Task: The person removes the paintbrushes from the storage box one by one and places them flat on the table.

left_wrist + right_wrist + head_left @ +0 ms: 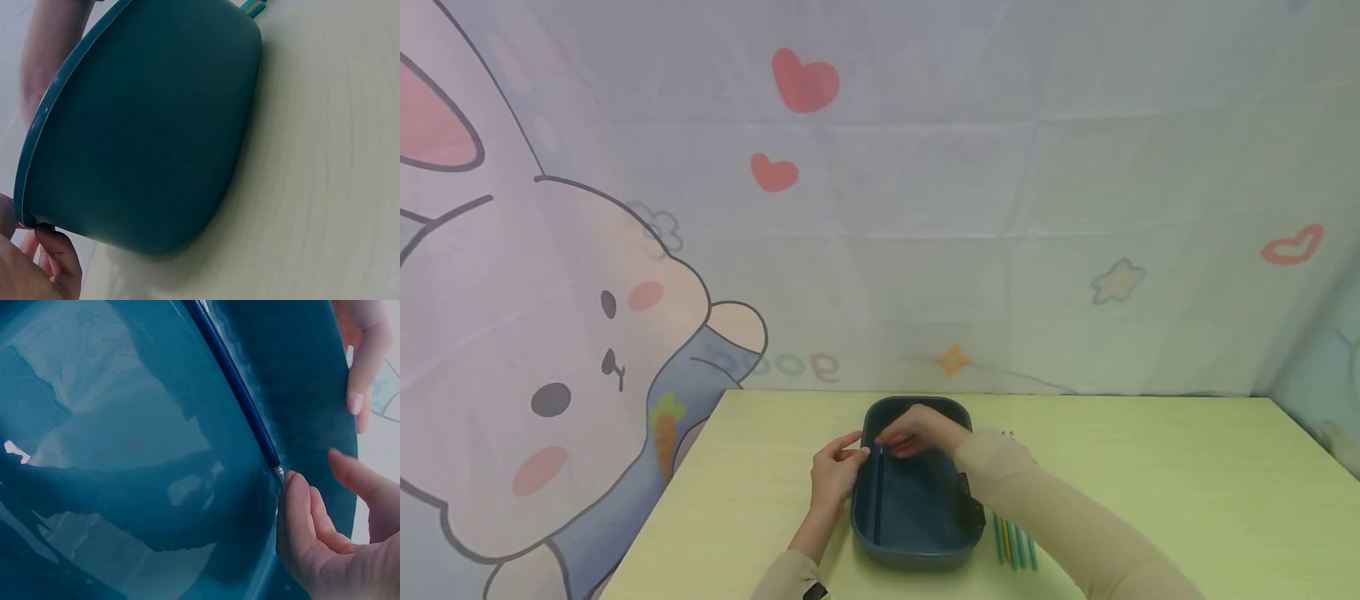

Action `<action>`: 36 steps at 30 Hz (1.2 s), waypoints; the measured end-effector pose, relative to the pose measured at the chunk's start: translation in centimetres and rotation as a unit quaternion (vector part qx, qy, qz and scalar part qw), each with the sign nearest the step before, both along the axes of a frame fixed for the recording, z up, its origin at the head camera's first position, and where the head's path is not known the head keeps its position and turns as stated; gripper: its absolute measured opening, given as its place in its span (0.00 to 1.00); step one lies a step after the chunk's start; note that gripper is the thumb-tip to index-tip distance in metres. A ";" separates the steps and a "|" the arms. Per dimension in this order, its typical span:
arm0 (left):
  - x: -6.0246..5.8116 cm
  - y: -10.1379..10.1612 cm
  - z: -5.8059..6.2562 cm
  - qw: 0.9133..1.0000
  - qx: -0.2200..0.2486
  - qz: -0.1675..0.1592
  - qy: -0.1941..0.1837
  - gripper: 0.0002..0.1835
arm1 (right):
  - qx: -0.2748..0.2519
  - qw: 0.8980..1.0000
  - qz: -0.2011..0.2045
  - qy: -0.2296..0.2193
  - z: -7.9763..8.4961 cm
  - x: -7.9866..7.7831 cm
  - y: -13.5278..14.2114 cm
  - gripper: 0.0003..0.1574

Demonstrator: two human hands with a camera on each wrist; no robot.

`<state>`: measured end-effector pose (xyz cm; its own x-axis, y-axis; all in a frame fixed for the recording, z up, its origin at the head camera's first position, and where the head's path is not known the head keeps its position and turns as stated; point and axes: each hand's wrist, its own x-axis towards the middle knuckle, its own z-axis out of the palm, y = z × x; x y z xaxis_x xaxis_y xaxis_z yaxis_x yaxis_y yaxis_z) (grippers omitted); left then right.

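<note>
A dark blue rectangular container [925, 517] stands on the table, open at the top. Inside, a slim paintbrush with a blue handle [240, 390] and a silver ferrule lies lengthwise along the left wall. My left hand [835, 475] holds the container's left rim; in the left wrist view its fingers [59, 253] pinch around the edge. My right hand [921, 429] reaches into the container from the right. Its fingertips [294, 487] touch the brush at the ferrule end, hiding the bristles, while the thumb stays apart from it.
Several slim green and yellow sticks [1015, 542] lie side by side on the pale yellow table [1150, 483], right of the container and partly under my right forearm. A black clip [972, 504] sits on the container's right side. A cartoon-printed cloth [925, 208] hangs behind the table.
</note>
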<state>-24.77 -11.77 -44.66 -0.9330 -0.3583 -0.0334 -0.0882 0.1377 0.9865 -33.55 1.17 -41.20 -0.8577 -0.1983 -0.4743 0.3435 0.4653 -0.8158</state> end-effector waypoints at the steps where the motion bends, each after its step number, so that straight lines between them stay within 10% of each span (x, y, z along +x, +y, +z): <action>1: 0.0 0.0 0.0 1.000 0.000 0.001 0.001 0.17 | -0.001 1.000 -0.003 -0.001 0.0 0.1 -0.1 0.16; 8: -0.1 -0.1 -0.2 1.000 0.004 -0.001 0.004 0.17 | 0.020 1.000 -0.008 0.015 -0.9 0.3 -0.6 0.12; 17: 0.0 -0.1 -0.1 1.000 0.009 -0.003 0.002 0.17 | 0.037 0.999 0.017 0.035 -7.1 -4.0 -1.2 0.10; 24: 0.0 0.0 0.0 1.000 0.008 0.000 0.001 0.18 | 0.070 0.996 -0.028 0.047 -1.5 1.2 -1.9 0.20; 36: 0.1 0.0 0.1 1.000 0.000 -0.004 0.000 0.17 | 0.075 0.994 -0.031 0.074 -1.6 1.4 -2.0 0.38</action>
<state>-24.69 -11.73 -44.60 -0.9359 -0.3507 -0.0333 -0.0870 0.1385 0.9865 -32.17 -0.84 -42.84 -0.9285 -0.0800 -0.3626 0.2566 0.5677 -0.7822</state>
